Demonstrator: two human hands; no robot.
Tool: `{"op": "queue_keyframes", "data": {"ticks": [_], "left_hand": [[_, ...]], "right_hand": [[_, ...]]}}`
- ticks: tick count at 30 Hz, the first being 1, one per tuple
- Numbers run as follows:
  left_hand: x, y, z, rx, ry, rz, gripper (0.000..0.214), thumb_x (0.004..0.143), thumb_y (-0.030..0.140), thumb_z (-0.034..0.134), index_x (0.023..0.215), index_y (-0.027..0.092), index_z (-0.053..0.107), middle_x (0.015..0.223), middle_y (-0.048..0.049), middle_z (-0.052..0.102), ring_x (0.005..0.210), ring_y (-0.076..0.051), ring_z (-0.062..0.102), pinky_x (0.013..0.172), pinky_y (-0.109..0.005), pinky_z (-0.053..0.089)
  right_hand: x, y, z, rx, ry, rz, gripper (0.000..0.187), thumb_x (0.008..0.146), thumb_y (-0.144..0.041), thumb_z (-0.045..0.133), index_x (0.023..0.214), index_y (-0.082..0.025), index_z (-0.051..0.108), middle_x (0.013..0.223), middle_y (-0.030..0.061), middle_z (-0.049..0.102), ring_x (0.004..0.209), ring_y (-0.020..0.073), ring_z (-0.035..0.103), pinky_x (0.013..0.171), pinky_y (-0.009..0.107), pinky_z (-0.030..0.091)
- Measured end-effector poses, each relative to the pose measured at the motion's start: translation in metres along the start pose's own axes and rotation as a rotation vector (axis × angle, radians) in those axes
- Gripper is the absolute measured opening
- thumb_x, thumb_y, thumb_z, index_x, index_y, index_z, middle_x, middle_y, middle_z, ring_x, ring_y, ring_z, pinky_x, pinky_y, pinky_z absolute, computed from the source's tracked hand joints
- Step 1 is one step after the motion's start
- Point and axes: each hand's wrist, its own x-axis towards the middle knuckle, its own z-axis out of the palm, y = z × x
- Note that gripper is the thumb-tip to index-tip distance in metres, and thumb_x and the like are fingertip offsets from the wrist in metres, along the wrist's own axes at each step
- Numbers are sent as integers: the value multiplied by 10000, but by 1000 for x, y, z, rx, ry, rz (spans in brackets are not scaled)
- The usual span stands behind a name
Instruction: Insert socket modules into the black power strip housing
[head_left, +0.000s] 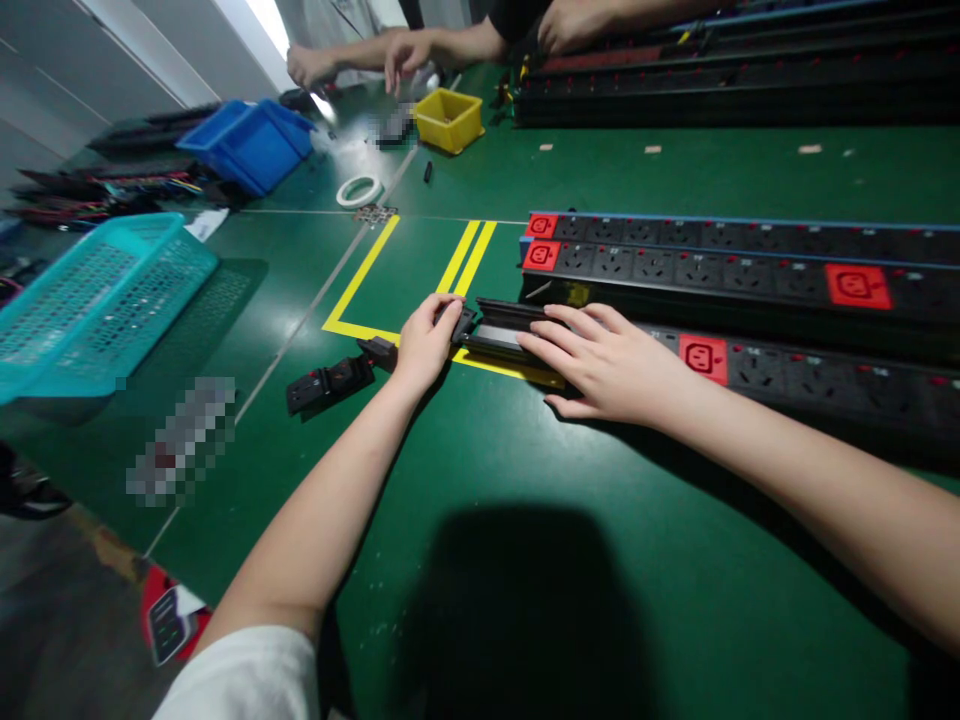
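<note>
My left hand [429, 345] is closed around a small black socket module [465, 322], right at the open end of a long black power strip [780, 375]. Loose black socket modules [330, 385] lie on the green table just left of that hand. Across the strip's left part rests my right hand [600, 360], its fingers stretched out flat over the channel. Between the two hands the channel [502, 335] is uncovered and shows a pale inside. Further right, the strip carries black sockets and a red socket [703, 358]. The palm hides part of the strip.
Two more power strips [660, 265] lie behind. Yellow tape [360, 275] marks the green table [525, 580]. A teal basket [112, 300], a blue bin [251, 145], a yellow bin [450, 120] and a tape roll [360, 190] stand left and back. Other people's hands [409, 55] are across the table.
</note>
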Motion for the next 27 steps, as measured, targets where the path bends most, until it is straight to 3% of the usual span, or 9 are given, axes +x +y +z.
{"op": "queue_keyframes", "data": {"ticks": [6, 11, 14, 19, 23, 27], "left_hand": [[2, -5, 2, -50, 91, 25, 277, 971, 500, 585, 988, 245, 692, 999, -50, 756, 965, -230, 688, 910, -364, 508], [0, 1, 0, -103, 189, 85, 246, 1006, 461, 536, 1003, 243, 650, 1043, -59, 745, 1017, -211, 678, 951, -342, 522], [1, 1, 2, -123, 157, 80, 225, 997, 444, 552, 1041, 250, 658, 1065, -57, 734, 1023, -208, 671, 968, -346, 528], [5, 2, 5, -252, 44, -65, 178, 917, 301, 564, 1049, 259, 676, 1036, -41, 727, 971, -210, 668, 939, -365, 557], [5, 10, 5, -317, -29, -63, 197, 884, 325, 612, 1028, 239, 716, 1029, -47, 731, 973, -209, 659, 931, -348, 563], [6, 12, 6, -372, -19, -116, 209, 901, 374, 643, 1029, 230, 725, 976, -46, 719, 908, -195, 655, 878, -328, 575]], "right_hand": [[1, -2, 0, -38, -16, 6, 703, 1013, -490, 592, 1570, -76, 481, 1407, 168, 681, 1365, 353, 521, 1151, 489, 296], [2, -4, 0, -99, 21, 25, 599, 1035, -423, 557, 1522, -76, 536, 1256, 133, 745, 1294, 326, 553, 1190, 510, 227], [3, -5, -1, -134, 29, 55, 525, 1050, -361, 526, 1486, -71, 568, 1183, 124, 761, 1268, 319, 566, 1199, 523, 201], [2, -6, -2, -169, 23, 71, 486, 1049, -342, 527, 1442, -64, 591, 1172, 132, 758, 1231, 317, 582, 1189, 519, 206], [1, -7, -2, -179, 14, 61, 491, 1039, -336, 545, 1447, -65, 585, 1196, 136, 753, 1247, 322, 575, 1193, 510, 211], [0, -8, -3, -149, -5, 66, 504, 1040, -327, 540, 1468, -63, 573, 1215, 159, 742, 1253, 331, 575, 1174, 504, 238]]}}
